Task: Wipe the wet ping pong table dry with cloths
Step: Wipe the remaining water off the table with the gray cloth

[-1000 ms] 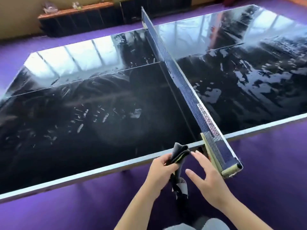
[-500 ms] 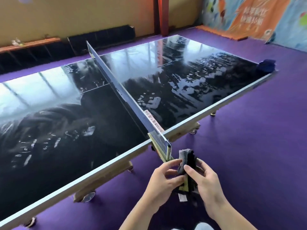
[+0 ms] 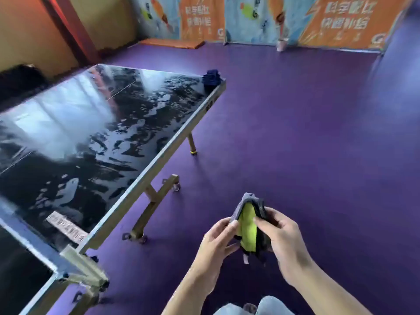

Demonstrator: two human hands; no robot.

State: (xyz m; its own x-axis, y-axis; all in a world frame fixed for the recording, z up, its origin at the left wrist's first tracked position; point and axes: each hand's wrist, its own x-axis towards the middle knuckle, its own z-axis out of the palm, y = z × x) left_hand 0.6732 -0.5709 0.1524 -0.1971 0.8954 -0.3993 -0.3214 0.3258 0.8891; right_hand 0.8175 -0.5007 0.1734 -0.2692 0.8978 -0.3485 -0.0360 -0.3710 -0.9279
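Note:
The black ping pong table (image 3: 156, 155) fills the left side, its top streaked with water puddles. Over the purple floor, well to the right of the table's side edge, my left hand (image 3: 216, 244) and my right hand (image 3: 281, 242) both grip a folded grey cloth with a yellow-green inner face (image 3: 248, 220). The fold is spread apart between my fingers. A dark blue cloth (image 3: 211, 78) lies bunched on the table's far right corner. The net post (image 3: 84, 269) juts out at the lower left.
Table legs with castors (image 3: 154, 208) stand under the near edge. Purple floor (image 3: 306, 133) stretches wide to the right. Orange and blue banners (image 3: 272, 19) line the far wall, with a small pink object (image 3: 281, 44) at their foot.
My view has swung right, away from the net towards the table's right half. Both hands have moved off the table edge and pulled the cloth's fold apart, showing its yellow-green side.

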